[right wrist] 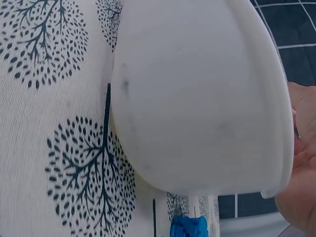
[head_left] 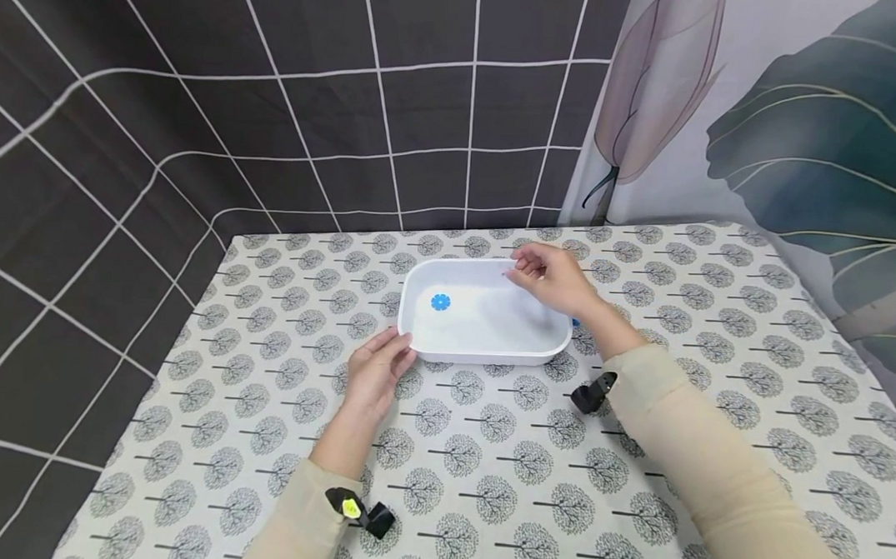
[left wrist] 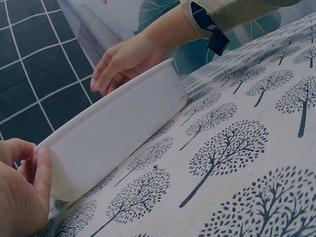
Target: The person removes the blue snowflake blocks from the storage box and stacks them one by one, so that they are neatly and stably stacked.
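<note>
A white plastic basin (head_left: 482, 355) with rounded corners sits on the tree-print cloth. Inside it, toward the left end, lies a blue flower-shaped piece (head_left: 440, 302) with a pale centre. My left hand (head_left: 376, 372) pinches the basin's near left corner, the thumb against the outer wall in the left wrist view. Over the far right part of the basin hovers my right hand (head_left: 556, 280), its fingers loosely bent and nothing visible in them. Just beyond the basin's right end is a small blue ridged piece (right wrist: 189, 227), mostly hidden in the head view.
The tree-print cloth (head_left: 476, 497) covers the table. A dark curtain with white grid lines (head_left: 320, 115) hangs behind and to the left. At the right hangs a pale curtain with large leaves (head_left: 821, 154). Each sleeve carries a black wrist device (head_left: 593, 393).
</note>
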`<state>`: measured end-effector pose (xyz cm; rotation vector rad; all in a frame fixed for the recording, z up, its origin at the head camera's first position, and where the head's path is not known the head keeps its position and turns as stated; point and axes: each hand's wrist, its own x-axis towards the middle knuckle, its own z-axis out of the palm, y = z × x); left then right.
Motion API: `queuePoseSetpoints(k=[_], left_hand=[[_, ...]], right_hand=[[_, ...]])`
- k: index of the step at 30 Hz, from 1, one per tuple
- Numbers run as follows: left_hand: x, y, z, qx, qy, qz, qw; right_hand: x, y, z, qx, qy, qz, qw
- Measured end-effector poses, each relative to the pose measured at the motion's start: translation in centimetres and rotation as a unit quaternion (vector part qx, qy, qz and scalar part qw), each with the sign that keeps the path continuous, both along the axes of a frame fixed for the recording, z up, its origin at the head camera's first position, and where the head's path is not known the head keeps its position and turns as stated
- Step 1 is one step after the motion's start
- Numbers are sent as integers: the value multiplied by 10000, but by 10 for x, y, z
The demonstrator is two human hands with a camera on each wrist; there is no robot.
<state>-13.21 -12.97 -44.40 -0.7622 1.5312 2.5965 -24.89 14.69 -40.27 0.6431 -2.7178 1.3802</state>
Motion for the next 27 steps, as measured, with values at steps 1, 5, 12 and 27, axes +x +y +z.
queuePoseSetpoints(k=[1,5,12,27], left_hand=[[0,0,0,23,14,5,10000],[0,0,0,94,37,42,9999],[0,2,1,24,21,46,10000],[1,3,2,11,9,74,10000]], right_hand=[[0,-1,0,3,-37,1,10000],[-2,-6,-1,54,-107,13,9999],[-4,-14,-2,59,-243,54,9997],[-6,-35,-10,207,-363,319,9986]])
